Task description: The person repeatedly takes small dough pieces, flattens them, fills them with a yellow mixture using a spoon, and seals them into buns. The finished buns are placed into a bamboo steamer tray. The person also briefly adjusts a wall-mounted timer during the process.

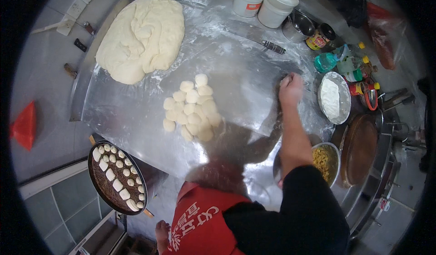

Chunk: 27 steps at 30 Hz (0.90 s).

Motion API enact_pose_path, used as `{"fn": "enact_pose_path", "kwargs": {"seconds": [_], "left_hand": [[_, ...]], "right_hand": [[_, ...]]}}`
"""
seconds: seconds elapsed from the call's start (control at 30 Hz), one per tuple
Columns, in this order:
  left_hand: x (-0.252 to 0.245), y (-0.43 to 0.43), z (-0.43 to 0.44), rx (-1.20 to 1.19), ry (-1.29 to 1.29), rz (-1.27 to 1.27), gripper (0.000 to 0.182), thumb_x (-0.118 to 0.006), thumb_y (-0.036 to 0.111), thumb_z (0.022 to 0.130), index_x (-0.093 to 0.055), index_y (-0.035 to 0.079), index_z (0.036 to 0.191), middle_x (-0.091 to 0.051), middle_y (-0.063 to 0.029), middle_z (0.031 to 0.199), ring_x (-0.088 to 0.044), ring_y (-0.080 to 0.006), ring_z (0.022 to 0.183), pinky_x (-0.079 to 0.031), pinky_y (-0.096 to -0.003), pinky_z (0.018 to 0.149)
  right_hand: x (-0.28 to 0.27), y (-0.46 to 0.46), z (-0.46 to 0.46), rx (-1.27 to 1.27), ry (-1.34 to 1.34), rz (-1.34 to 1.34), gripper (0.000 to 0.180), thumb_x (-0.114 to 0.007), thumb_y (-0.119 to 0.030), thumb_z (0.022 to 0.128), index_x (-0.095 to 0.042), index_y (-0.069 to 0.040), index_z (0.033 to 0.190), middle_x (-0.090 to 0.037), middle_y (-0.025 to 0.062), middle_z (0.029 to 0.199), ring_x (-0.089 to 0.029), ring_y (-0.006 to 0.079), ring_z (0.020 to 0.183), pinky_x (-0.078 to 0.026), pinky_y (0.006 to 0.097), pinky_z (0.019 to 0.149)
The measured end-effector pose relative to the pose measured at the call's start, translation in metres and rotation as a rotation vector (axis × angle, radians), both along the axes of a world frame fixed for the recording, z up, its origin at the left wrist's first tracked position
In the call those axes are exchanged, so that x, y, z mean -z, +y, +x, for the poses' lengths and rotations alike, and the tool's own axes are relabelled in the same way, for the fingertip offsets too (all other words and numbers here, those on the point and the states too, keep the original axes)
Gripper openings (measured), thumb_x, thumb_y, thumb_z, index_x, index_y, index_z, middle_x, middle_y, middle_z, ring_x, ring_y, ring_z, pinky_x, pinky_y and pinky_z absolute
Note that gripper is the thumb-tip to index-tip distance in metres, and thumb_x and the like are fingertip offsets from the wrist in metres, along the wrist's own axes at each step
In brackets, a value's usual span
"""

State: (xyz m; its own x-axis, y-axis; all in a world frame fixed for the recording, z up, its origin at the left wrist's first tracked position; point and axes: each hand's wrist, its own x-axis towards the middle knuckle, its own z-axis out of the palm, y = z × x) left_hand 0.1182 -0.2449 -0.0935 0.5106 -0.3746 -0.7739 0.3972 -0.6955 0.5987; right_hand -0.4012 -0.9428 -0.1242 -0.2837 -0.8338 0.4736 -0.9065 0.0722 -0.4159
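My right hand [291,88] is stretched out over the right part of the floured steel worktable [245,81]. Its fingers are curled and slightly blurred, so whether anything is in them cannot be made out. Near it on the right stands a metal bowl of white flour [329,98]. Left of the hand, a cluster of small round dough pieces [192,108] lies on the steel, partly in shadow. My left hand [162,230] hangs low beside the red apron [207,217], away from the table, its fingers partly hidden.
A large dough mass [143,37] lies at the back left. A floured knife [272,46] rests near white tubs [277,9]. Bottles [325,62] line the right edge. A bowl of yellow crumbly filling [326,163] sits by my forearm. A round pan [117,176] holds shaped dough at left.
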Motion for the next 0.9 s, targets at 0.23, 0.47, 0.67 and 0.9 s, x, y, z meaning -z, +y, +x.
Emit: {"fn": "enact_pose_path", "kwargs": {"seconds": [0.23,0.47,0.67,0.9], "left_hand": [[0.004,-0.046,0.025,0.183,-0.127,0.153,0.038,-0.056,0.029,0.102,-0.057,0.000,0.127,-0.067,-0.0085,0.091,-0.064,-0.0163,0.073,-0.050,-0.0294,0.063],[0.025,-0.029,0.065,0.517,-0.144,0.125,0.033,-0.058,0.026,0.101,-0.061,-0.002,0.118,-0.067,-0.0070,0.084,-0.063,-0.0147,0.067,-0.049,-0.0278,0.057],[0.041,-0.020,0.077,0.292,-0.087,0.136,0.035,-0.059,0.028,0.100,-0.062,-0.002,0.118,-0.067,-0.0073,0.084,-0.063,-0.0139,0.068,-0.049,-0.0283,0.058],[0.064,0.004,0.093,0.620,-0.206,0.054,0.034,-0.059,0.027,0.097,-0.066,-0.003,0.111,-0.068,-0.0084,0.084,-0.064,-0.0155,0.070,-0.051,-0.0296,0.060]], "right_hand": [[-0.023,0.120,0.057,0.100,-0.030,0.035,0.035,-0.071,-0.024,0.088,-0.066,-0.004,0.116,-0.065,0.0194,0.104,-0.063,0.0409,0.096,-0.052,0.0501,0.082],[-0.034,0.089,0.062,-0.156,0.175,0.155,0.028,-0.071,-0.031,0.088,-0.065,-0.004,0.087,-0.063,0.0225,0.093,-0.065,0.0415,0.082,-0.055,0.0503,0.070],[-0.026,0.253,0.133,-0.540,0.116,0.253,0.023,-0.072,-0.028,0.087,-0.064,-0.007,0.084,-0.062,0.0180,0.088,-0.064,0.0370,0.077,-0.053,0.0479,0.065],[-0.041,0.310,0.186,-0.974,0.120,0.342,0.022,-0.075,-0.026,0.083,-0.067,-0.008,0.093,-0.060,0.0147,0.090,-0.063,0.0335,0.076,-0.053,0.0456,0.065]]}}
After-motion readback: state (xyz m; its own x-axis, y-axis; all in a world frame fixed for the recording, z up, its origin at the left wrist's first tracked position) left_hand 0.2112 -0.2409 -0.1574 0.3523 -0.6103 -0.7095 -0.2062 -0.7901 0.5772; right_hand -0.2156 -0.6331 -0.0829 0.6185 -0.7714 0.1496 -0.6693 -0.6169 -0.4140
